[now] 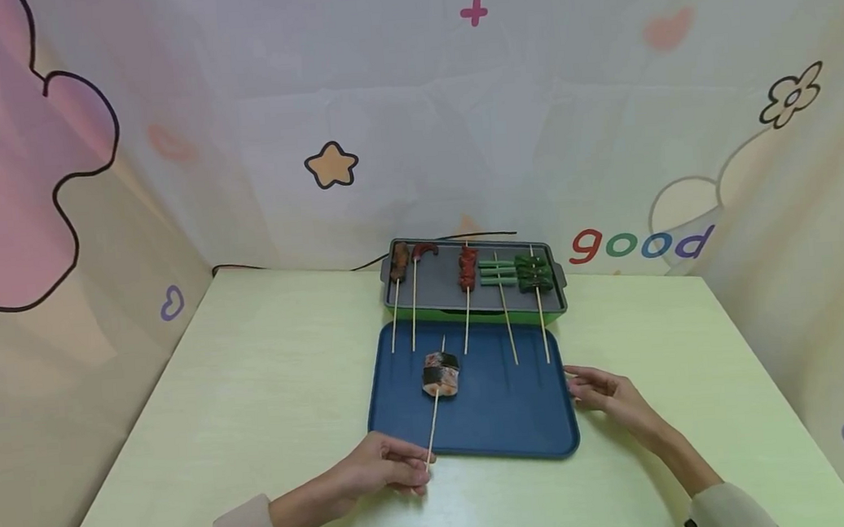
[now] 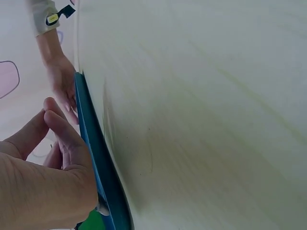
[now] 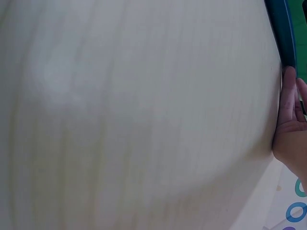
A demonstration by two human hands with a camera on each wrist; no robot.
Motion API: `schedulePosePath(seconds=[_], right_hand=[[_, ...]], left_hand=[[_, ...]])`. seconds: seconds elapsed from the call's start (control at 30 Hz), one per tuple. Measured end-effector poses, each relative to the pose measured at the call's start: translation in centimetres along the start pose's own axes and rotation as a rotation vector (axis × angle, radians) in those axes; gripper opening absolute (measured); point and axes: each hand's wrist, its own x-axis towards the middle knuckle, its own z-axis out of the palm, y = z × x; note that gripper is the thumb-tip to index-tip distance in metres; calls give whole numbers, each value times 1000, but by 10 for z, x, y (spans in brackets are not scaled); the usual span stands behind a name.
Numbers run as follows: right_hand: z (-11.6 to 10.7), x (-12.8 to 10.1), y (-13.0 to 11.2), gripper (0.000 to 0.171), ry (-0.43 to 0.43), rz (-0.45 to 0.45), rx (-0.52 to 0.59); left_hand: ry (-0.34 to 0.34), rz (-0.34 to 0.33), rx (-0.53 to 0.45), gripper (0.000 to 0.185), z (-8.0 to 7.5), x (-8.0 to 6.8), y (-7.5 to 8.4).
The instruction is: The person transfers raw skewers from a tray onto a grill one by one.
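In the head view my left hand (image 1: 381, 466) pinches the lower end of the stick of a skewer (image 1: 440, 374) with a pale, dark-banded piece on it. That piece is over the left part of the blue tray (image 1: 507, 429); whether it touches the tray I cannot tell. The left wrist view shows the thumb and fingertips of the left hand (image 2: 62, 148) brought together, the stick not discernible there. My right hand (image 1: 615, 397) is at the tray's right edge, its fairly straight fingers touching the rim. The right wrist view shows the right hand (image 3: 290, 115) against that edge.
Behind the tray stands a green grill (image 1: 565, 306) with a grey top. Several skewers lie on it, including red pieces (image 1: 468, 268), green stalks (image 1: 497, 273) and green leaves (image 1: 534, 274); their sticks stick out over the tray. A black cable (image 1: 242, 267) runs along the back of the table.
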Motion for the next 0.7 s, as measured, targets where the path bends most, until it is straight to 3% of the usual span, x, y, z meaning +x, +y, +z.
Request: schedulePosePath(seconds=[0.27,0.7], right_hand=[[0,-1,1,56,-12,-1,5],[0,-2,-2,55,-15,-6,-10]], left_hand=[[-12,13,-7,32,1,-5,-2],[86,77,130,28,1,-14,4]])
